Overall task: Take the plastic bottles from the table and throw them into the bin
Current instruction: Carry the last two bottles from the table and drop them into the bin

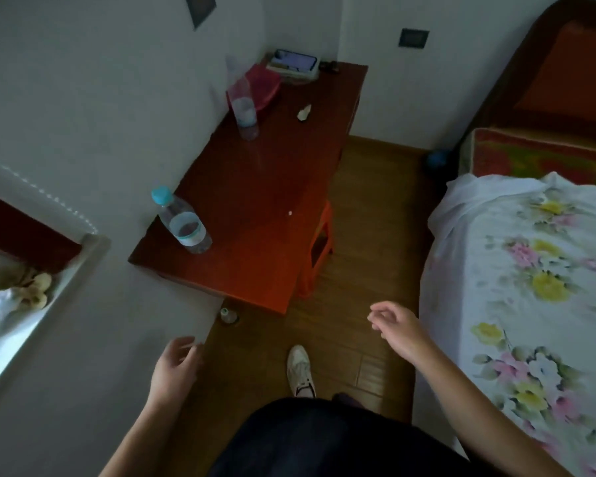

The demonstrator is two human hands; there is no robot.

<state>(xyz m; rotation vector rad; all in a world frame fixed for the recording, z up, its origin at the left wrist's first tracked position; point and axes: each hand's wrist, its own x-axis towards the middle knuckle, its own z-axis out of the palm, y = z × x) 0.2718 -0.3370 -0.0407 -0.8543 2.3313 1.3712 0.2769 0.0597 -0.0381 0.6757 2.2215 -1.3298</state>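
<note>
Plastic bottles (183, 222) (243, 108) (two, upright) well beyond hands (176, 364) (396, 325).

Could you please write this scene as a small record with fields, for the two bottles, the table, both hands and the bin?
near bottle: blue cap, stands at the table's near left corner
far bottle: clear, stands further back, close to the wall
table: red-brown wood, set against the wall
left hand: empty, fingers relaxed, short of the table
right hand: empty, fingers loosely curled, over the floor
bin: not in view
</note>
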